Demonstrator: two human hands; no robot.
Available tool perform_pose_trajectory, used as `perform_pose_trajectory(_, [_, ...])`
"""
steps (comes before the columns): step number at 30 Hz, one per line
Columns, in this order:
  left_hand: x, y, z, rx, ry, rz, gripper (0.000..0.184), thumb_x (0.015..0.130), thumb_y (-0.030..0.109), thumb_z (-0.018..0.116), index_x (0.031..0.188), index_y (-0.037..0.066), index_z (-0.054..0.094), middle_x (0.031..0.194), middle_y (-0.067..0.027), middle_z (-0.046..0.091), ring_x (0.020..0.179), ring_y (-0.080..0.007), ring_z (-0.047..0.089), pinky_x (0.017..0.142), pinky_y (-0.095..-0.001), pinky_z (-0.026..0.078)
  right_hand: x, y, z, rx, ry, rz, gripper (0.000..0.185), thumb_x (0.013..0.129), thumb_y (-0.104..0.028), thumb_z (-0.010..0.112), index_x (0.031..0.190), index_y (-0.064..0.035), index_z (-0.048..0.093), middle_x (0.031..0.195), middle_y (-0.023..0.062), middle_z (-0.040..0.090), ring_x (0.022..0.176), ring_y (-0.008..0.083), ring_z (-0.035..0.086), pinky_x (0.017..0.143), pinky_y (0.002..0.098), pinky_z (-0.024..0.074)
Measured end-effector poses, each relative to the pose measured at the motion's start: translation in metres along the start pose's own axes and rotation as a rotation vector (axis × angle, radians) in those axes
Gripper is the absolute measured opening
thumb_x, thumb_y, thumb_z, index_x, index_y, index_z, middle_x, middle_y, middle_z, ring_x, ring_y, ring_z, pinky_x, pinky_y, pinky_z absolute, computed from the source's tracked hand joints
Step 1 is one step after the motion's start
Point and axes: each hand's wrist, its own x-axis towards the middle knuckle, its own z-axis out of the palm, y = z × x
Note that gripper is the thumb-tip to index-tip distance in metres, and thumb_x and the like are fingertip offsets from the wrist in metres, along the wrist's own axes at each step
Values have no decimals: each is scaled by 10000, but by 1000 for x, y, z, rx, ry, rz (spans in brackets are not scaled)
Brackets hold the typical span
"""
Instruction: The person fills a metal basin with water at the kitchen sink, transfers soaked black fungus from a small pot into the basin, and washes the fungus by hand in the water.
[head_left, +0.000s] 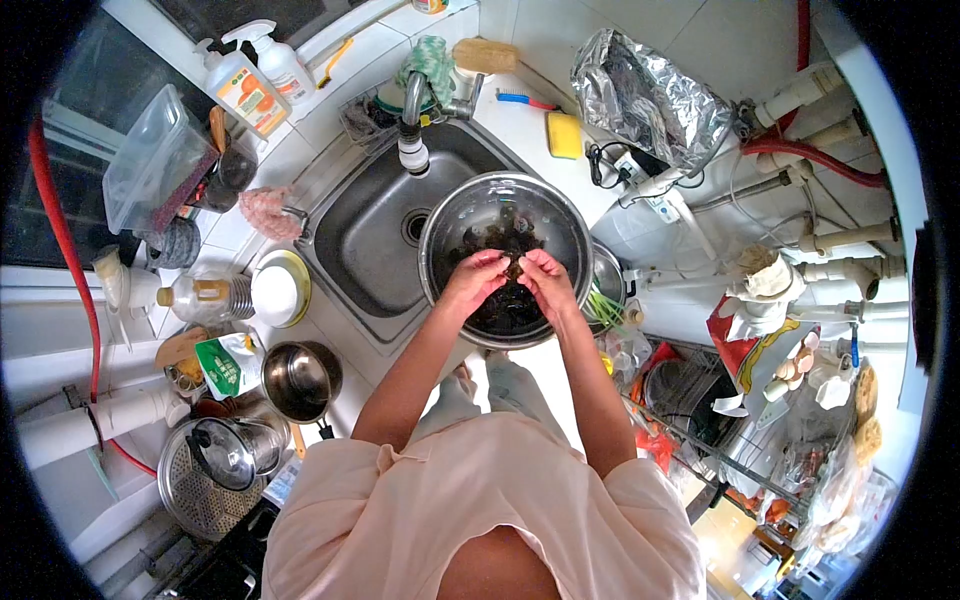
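Note:
A large stainless steel bowl (pixel 556 218) sits over the right edge of the sink (pixel 350 230). Dark, ruffled pieces that look like wood ear mushroom (pixel 500 312) lie in it, seemingly in water. Above the bowl my left hand (pixel 474 281) and my right hand (pixel 547 284) meet, fingertips pinched together. Between them is a small dark piece of the wood ear mushroom, mostly covered by the fingers. Over the sink hangs the faucet (pixel 411 140), with a green cloth (pixel 428 62) draped on top.
Right of the bowl are green onions (pixel 603 306) by another metal pan. A yellow sponge (pixel 564 135), a brush (pixel 525 100) and a foil-covered object (pixel 645 100) are behind. At left stand a saucepan (pixel 301 381), white bowl (pixel 280 294), oil jug (pixel 205 297) and soap bottles (pixel 248 92).

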Motion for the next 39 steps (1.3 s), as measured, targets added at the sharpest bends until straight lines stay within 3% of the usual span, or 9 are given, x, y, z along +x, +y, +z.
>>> perform_pose_trajectory(16, [4, -9, -5, 268, -1, 114, 140, 754, 91, 661, 851, 16, 594, 731, -44, 602, 659, -112, 568, 590, -219, 448, 2, -3, 4, -210, 41, -167, 97, 822, -153, 600, 763, -84, 564, 677, -62, 517, 632, 21, 444, 598, 167, 366])
perform_pose_trajectory(19, [10, -9, -13, 374, 70, 135, 149, 777, 136, 647, 854, 22, 590, 727, -44, 603, 653, -112, 568, 594, -228, 451, 7, 5, -6, -385, 36, -138, 114, 805, -166, 617, 811, -60, 576, 732, -6, 560, 658, 93, 515, 634, 232, 416])
perform_pose_trajectory(22, [30, -17, -42, 671, 391, 303, 237, 782, 221, 645, 853, 15, 551, 763, -71, 602, 694, -169, 563, 659, -279, 455, 11, 9, -23, -1272, 272, -601, 241, 793, -161, 621, 980, -33, 539, 902, 106, 571, 763, 247, 572, 688, 320, 451])
perform_pose_trajectory(23, [34, -19, -53, 825, 495, 404, 316, 752, 222, 672, 940, 8, 534, 852, -100, 595, 780, -202, 561, 714, -301, 449, 1, -3, -19, -1523, 308, -603, 464, 737, -193, 665, 1117, -13, 467, 1056, 200, 507, 888, 380, 541, 766, 420, 440])
perform_pose_trajectory(26, [40, -35, -72, 1160, 562, 547, 581, 683, 209, 727, 1151, 10, 446, 1074, -161, 533, 979, -261, 519, 833, -339, 417, -4, 2, -27, -1681, 309, -211, 608, 684, -226, 709, 1180, -19, 425, 1089, 209, 485, 959, 391, 513, 823, 428, 419])
perform_pose_trajectory(30, [34, -52, -59, 878, 374, 144, 807, 641, 166, 751, 1304, 36, 310, 1220, -188, 449, 1110, -288, 456, 895, -350, 390, 23, 73, -63, -1293, 51, -363, 676, 675, -279, 726, 1212, -20, 407, 1091, 162, 497, 997, 327, 517, 826, 398, 421])
perform_pose_trajectory(35, [38, -54, -33, 270, 414, -99, 625, 754, 320, 675, 1276, 217, 347, 1159, -62, 499, 1008, -214, 504, 777, -422, 442, 22, 49, 9, -181, 258, 181, 311, 761, -188, 657, 1025, -78, 534, 938, 0, 552, 800, 130, 512, 694, 268, 425])
perform_pose_trajectory(38, [56, -55, -41, 360, 487, -20, 634, 749, 367, 668, 1274, 180, 367, 1115, -74, 531, 960, -222, 526, 773, -401, 444, 50, 70, 2, -432, 270, -230, 204, 777, -176, 643, 941, -74, 575, 853, -8, 560, 765, 125, 520, 658, 259, 422])
perform_pose_trajectory(39, [67, -59, -45, 575, 538, 146, 599, 779, 394, 621, 1226, 43, 431, 1183, -141, 502, 1075, -281, 486, 857, -375, 407, 59, 74, -1, -527, 299, -320, 200, 780, -201, 644, 891, -42, 598, 802, 56, 598, 750, 163, 553, 663, 284, 433])
